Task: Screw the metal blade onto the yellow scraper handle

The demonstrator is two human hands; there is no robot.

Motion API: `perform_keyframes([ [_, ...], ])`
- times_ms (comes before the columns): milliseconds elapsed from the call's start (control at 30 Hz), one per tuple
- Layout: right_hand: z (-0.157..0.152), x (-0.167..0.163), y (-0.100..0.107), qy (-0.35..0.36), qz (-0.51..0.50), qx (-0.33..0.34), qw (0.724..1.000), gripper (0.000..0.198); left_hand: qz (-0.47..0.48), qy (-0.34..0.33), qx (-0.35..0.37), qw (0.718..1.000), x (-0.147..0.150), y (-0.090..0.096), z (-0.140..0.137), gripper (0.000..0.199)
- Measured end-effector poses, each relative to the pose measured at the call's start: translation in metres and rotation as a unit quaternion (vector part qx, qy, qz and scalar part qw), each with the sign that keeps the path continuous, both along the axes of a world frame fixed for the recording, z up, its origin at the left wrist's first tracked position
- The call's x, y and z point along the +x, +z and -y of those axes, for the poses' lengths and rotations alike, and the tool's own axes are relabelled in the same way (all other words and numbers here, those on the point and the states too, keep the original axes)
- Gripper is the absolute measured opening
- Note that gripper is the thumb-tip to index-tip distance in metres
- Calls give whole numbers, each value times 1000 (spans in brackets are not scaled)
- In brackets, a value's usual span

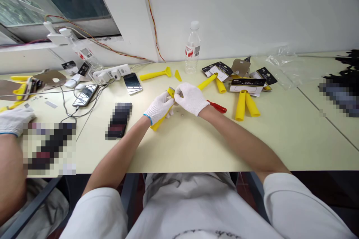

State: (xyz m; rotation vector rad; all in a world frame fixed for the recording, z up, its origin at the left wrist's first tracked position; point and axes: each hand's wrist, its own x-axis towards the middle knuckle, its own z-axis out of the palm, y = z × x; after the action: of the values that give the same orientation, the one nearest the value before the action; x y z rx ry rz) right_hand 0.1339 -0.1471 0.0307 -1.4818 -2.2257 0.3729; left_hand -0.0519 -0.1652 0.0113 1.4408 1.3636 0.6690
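My left hand point(160, 106), in a white knit glove, is wrapped round a yellow scraper point(159, 123) held at a slant, its handle pointing down towards me. My right hand point(190, 98), also gloved, is closed in a pinch right at the scraper's head; whatever sits between its fingertips is hidden. Under the right wrist lies a tool with a red handle point(218, 106). Just beyond the hands are another yellow scraper point(155, 74) and a small yellow wedge-shaped piece point(177, 75).
Several carded yellow-handled scrapers point(246, 106) lie to the right, near a clear plastic bag point(291, 65). A plastic bottle point(192, 50) stands by the wall. Phones point(132, 83), cables and a power strip point(112, 73) occupy the left. A co-worker's gloved hand point(14, 120) rests at far left.
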Motion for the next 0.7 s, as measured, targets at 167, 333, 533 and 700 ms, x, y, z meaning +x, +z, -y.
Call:
perform_keyframes([
  [167,-3,23,7,68,7,-104,992,15,41,7,-2,999,-9,1,-4,27],
  [333,-1,30,5,109,36,-165,980,13,94,31,4,995,-18,1,-8,31],
  [533,-2,36,16,84,39,-175,980,9,86,24,6,996,-17,12,-6,36],
  [700,-11,48,23,-49,47,-101,993,26,92,22,30,995,-16,14,-6,29],
])
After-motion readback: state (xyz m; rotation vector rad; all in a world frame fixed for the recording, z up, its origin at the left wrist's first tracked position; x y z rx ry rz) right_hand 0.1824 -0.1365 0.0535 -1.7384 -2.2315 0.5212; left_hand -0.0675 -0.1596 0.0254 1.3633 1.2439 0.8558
